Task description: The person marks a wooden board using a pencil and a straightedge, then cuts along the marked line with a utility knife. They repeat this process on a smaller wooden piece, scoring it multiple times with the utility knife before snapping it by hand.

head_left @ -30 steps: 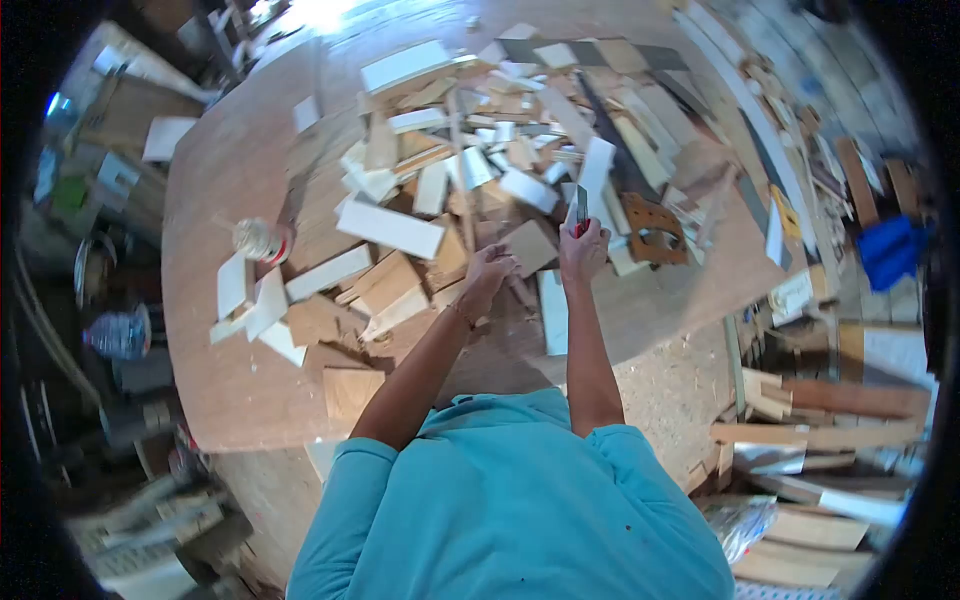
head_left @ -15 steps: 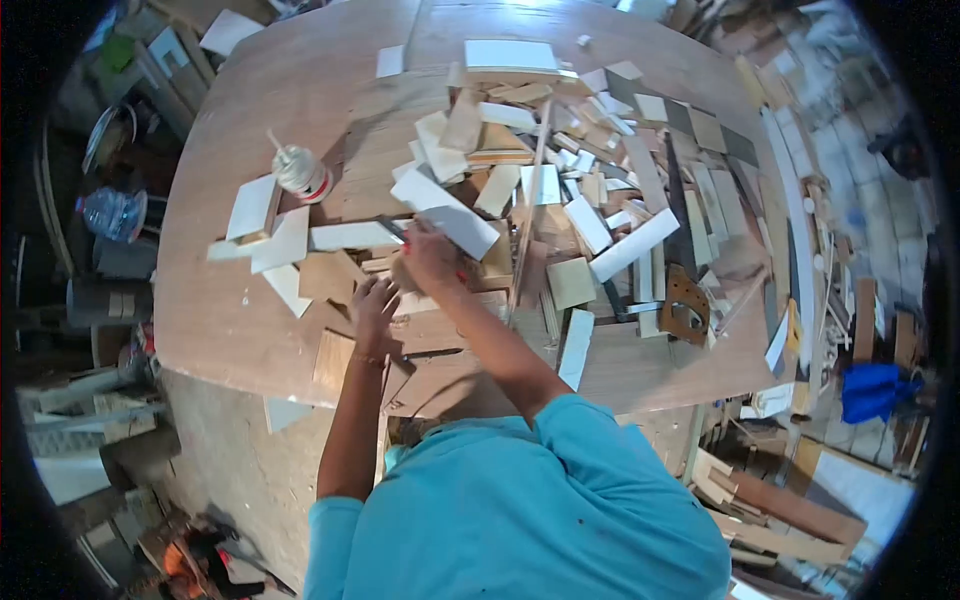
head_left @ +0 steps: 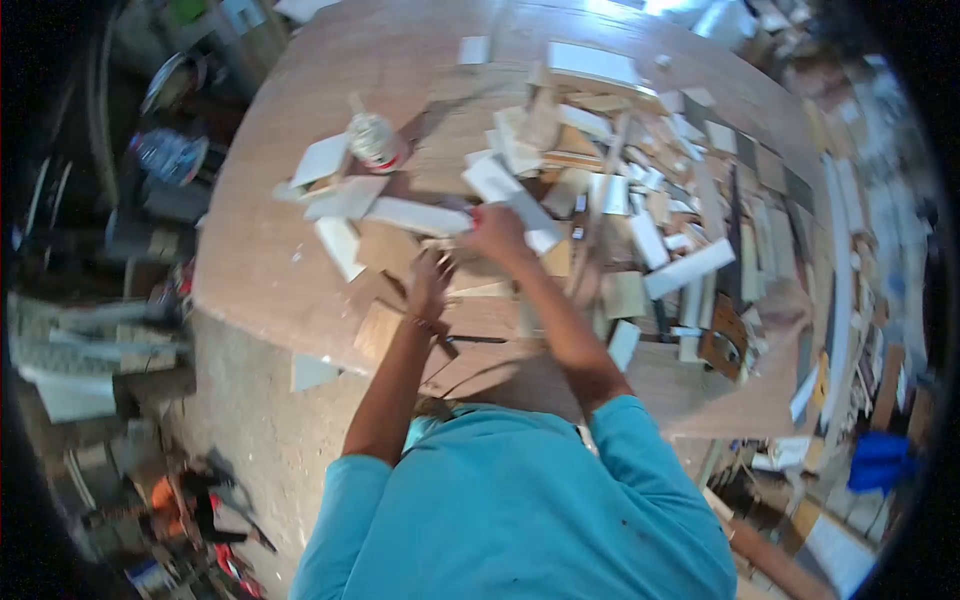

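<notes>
My right hand (head_left: 493,235) is closed on a red-handled tool (head_left: 475,216), mostly hidden by the fingers, at the right end of a long white strip (head_left: 415,215). Just left and below, my left hand (head_left: 430,285) has its fingers bent and slightly apart, beside small wood pieces (head_left: 437,243). A tan board (head_left: 387,247) lies left of it. Beyond my right hand, a wide white board (head_left: 512,200) lies at a slant. A dark thin tool (head_left: 476,339) rests on the table near my left wrist.
A white glue bottle (head_left: 374,143) stands on the table (head_left: 260,230) at the left. Many wood offcuts (head_left: 625,295) are heaped to the right, with a handsaw (head_left: 723,338). A person in orange (head_left: 175,505) is at the lower left.
The view has turned, so the table and pile appear farther right. My right hand has moved slightly relative to the white strip, and the tool's blade no longer shows clearly.
</notes>
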Motion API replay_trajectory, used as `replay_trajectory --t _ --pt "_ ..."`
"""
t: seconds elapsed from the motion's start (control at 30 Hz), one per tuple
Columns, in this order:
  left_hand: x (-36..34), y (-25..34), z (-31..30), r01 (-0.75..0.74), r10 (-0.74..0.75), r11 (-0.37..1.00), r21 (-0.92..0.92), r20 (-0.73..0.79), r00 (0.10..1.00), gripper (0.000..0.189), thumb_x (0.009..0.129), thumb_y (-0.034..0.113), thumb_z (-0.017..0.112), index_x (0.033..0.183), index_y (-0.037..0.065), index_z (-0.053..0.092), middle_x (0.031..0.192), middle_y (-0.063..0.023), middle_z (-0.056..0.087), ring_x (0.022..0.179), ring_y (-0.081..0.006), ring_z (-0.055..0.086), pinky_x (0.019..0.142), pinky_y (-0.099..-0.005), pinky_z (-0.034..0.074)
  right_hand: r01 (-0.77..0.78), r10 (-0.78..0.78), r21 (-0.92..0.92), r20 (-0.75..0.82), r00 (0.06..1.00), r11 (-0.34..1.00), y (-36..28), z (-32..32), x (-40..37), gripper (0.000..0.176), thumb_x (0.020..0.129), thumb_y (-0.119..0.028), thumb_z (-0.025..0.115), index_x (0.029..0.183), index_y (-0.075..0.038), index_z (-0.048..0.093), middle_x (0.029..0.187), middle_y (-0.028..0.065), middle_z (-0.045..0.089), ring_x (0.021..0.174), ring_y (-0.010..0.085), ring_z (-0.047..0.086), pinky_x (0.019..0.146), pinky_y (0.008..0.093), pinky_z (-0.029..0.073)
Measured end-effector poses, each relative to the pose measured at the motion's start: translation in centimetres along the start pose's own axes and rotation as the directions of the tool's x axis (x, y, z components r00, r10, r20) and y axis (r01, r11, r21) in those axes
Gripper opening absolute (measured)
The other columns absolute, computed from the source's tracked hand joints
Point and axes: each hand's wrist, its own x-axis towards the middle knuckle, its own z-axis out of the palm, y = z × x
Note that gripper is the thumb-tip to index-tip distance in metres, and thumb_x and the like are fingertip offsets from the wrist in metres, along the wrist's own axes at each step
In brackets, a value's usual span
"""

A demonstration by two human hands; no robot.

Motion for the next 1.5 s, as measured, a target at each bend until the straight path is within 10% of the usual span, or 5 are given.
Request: replay_trajectory --t 0.33,0.63,0.83,1.13,1.5 --pt "-2.1 5.1 5.6 -0.004 0.013 0.999 0.037 -0.241 0.971 0.020 0.083 0.022 0.056 0.085 0.004 0.050 0.074 -0.0064 0.053 0.066 -0.0195 0.055 0.063 -0.0349 0.052 -0.396 0.275 0.452 0.311 0.910 0.799 -1.5 -2.6 -4.8 0.043 0.061 -0.043 0.071 0.057 -0.003 0.055 0.052 0.0008 0.046 0.049 0.0111 0.040 0.046 0.0281 0.032" --pt "-9.9 2.9 -5.9 -0.043 0.073 0.987 0.156 -0.189 0.979 0.022 0.080 0.016 0.056 0.090 -0.004 0.054 0.076 -0.0080 0.054 0.069 -0.0197 0.054 0.062 -0.0327 0.048 -0.034 0.022 0.029 0.323 0.946 0.999 -4.8 3.0 -11.3 0.051 0.057 -0.046 0.070 0.072 0.001 0.058 0.068 0.0181 0.059 0.066 0.0312 0.059 0.062 0.0372 0.045" --pt "-15.4 -2.0 -12.5 0.055 0.569 0.658 0.751 -0.544 0.616 0.045 0.071 0.023 0.065 0.103 -0.006 0.053 0.081 -0.0144 0.060 0.071 -0.0219 0.058 0.064 -0.0310 0.046 -0.056 0.012 0.175 0.246 0.969 0.983 -4.6 3.7 -12.5 0.037 0.064 -0.033 0.070 0.075 0.002 0.061 0.064 0.0062 0.058 0.059 0.0156 0.055 0.059 0.0296 0.043" --pt "-12.1 -1.4 -13.8 0.029 0.453 0.754 0.657 -0.551 0.701 0.036 0.065 0.014 0.063 0.096 -0.004 0.059 0.075 -0.0197 0.063 0.072 -0.0317 0.063 0.067 -0.0371 0.049 -0.323 0.126 0.413 0.437 0.891 0.851 -5.7 1.1 -12.9 0.024 0.072 -0.023 0.068 0.080 -0.003 0.056 0.061 -0.0031 0.045 0.043 0.0030 0.037 0.038 0.0190 0.028" --pt "-9.8 -1.5 -17.2 0.034 0.248 0.864 0.502 -0.483 0.840 0.046 0.066 0.001 0.064 0.111 0.000 0.056 0.078 -0.0097 0.065 0.067 -0.0152 0.060 0.057 -0.0260 0.048 -0.027 0.051 -0.110 0.225 0.973 0.994 -6.7 3.8 -14.4 0.046 0.058 -0.032 0.073 0.091 -0.001 0.062 0.080 0.0126 0.064 0.072 0.0218 0.061 0.067 0.0325 0.047"
